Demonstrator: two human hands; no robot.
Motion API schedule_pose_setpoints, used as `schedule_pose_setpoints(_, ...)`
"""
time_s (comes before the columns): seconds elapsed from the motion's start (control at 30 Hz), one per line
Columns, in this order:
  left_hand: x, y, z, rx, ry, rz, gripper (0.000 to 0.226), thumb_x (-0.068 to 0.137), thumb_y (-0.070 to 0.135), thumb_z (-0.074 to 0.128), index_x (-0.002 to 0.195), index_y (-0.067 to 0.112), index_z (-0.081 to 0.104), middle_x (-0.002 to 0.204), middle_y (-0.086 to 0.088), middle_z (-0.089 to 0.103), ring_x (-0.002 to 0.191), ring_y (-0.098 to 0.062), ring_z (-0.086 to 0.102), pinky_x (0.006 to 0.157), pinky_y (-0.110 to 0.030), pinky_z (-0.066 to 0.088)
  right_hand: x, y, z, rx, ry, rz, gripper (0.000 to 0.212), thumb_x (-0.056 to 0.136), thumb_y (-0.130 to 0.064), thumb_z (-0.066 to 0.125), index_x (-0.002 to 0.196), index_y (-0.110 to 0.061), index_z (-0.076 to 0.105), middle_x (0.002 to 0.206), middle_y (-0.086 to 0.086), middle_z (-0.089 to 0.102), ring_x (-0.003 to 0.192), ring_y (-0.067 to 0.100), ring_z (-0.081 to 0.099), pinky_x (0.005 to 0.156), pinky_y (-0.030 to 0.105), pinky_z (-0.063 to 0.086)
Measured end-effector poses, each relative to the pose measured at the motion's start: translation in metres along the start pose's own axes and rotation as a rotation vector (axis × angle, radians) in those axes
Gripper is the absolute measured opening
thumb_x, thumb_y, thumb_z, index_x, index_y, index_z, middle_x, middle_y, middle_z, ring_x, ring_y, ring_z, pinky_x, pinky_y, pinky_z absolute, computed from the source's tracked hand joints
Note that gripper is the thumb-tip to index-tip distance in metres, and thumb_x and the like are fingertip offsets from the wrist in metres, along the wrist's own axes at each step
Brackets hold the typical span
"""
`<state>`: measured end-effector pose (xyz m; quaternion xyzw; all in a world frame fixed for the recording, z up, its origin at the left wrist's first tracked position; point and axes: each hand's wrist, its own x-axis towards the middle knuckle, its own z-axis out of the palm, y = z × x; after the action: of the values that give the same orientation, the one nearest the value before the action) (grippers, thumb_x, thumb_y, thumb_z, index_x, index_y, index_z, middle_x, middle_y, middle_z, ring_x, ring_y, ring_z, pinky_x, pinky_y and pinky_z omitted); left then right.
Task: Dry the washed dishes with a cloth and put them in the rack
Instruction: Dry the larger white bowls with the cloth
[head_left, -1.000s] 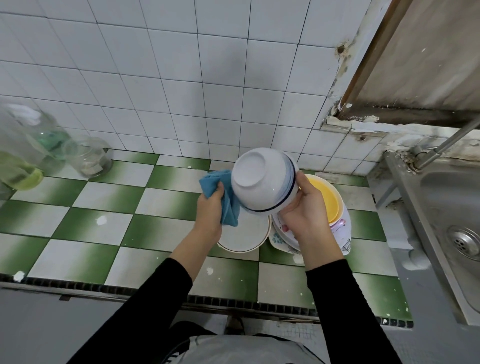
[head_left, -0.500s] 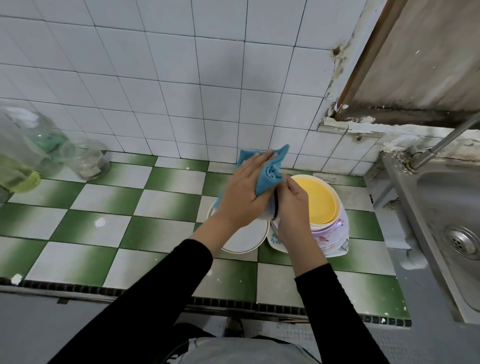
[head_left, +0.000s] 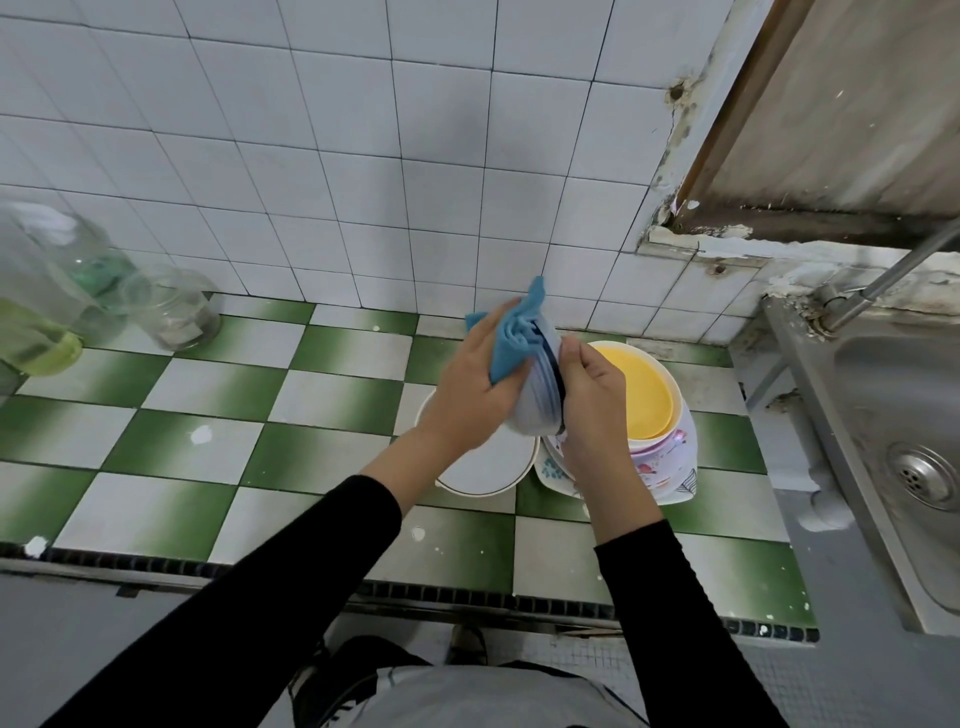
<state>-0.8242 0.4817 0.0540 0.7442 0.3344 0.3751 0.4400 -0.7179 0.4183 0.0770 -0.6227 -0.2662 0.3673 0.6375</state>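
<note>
A white bowl (head_left: 537, 400) with a dark rim band is held on its side above the counter. My right hand (head_left: 592, 400) grips its rim from the right. My left hand (head_left: 467, 387) presses a blue cloth (head_left: 511, 338) against the bowl's outer side, fingers curled round the cloth. Below the hands sit a white plate (head_left: 483, 470) and a stack of patterned dishes (head_left: 670, 457) with a yellow bowl (head_left: 641, 392) on top. No rack is in view.
The green-and-white tiled counter (head_left: 291, 415) runs to the left. Glass jars (head_left: 171, 309) and a bottle with yellow-green liquid (head_left: 31, 322) stand at its far left. A steel sink (head_left: 904, 431) with a drain and a tap pipe (head_left: 893, 270) lies to the right.
The bowl has been turned from base-towards-me to edge-on. My left hand has carried the cloth from the bowl's left over its outer side and keeps rubbing there.
</note>
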Motion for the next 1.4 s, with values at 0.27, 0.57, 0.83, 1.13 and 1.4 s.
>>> schedule_pose_setpoints(0.27,0.022,0.014,-0.02,-0.492,0.176,-0.605,0.02,0.096,0.04,0.055,0.099,0.023,0.066,0.092,-0.004,0.067,0.085,-0.019,0.061,0.083,-0.036,0.049,-0.001,0.002,-0.006,0.495,0.143,0.381,0.028,0.105,-0.032,0.047,0.111,-0.012,0.066,0.099,0.006,0.073,0.094,0.025,0.067,0.084,0.042,0.055)
schedule_pose_setpoints(0.57,-0.006,-0.003,0.01,-0.496,0.378,-0.445,0.019,0.099,0.049,0.045,0.108,0.038,0.058,0.108,0.005,0.065,0.105,-0.015,0.06,0.094,-0.034,0.049,-0.004,0.004,-0.004,0.883,0.228,0.566,0.022,0.105,-0.025,0.048,0.099,-0.016,0.067,0.099,0.007,0.072,0.106,0.028,0.062,0.101,0.048,0.047)
schedule_pose_setpoints(0.83,-0.035,-0.015,0.026,-0.124,0.32,0.0,0.063,0.096,0.031,0.054,0.147,0.003,0.029,0.141,-0.007,0.047,0.123,-0.017,0.053,0.096,-0.028,0.051,0.004,0.005,-0.003,1.06,0.131,0.531,0.031,0.106,-0.025,0.044,0.126,-0.01,0.063,0.125,0.014,0.068,0.125,0.033,0.057,0.114,0.05,0.038)
schedule_pose_setpoints(1.13,-0.018,-0.027,0.003,0.583,-0.046,0.603,0.059,0.095,0.025,0.049,0.149,0.009,0.032,0.158,-0.009,0.028,0.15,-0.032,0.014,0.121,-0.053,0.011,-0.001,0.002,-0.001,0.789,-0.023,0.425,0.042,0.106,-0.037,0.041,0.129,-0.01,0.063,0.124,0.014,0.07,0.119,0.032,0.064,0.108,0.049,0.046)
schedule_pose_setpoints(1.4,-0.001,-0.01,-0.002,0.571,0.008,0.565,0.056,0.099,0.037,0.041,0.147,0.008,0.038,0.154,-0.008,0.038,0.147,-0.027,0.024,0.121,-0.049,0.018,-0.002,-0.005,0.003,0.488,-0.097,0.289,0.034,0.105,-0.035,0.046,0.117,-0.012,0.068,0.115,0.01,0.073,0.11,0.024,0.069,0.096,0.042,0.055)
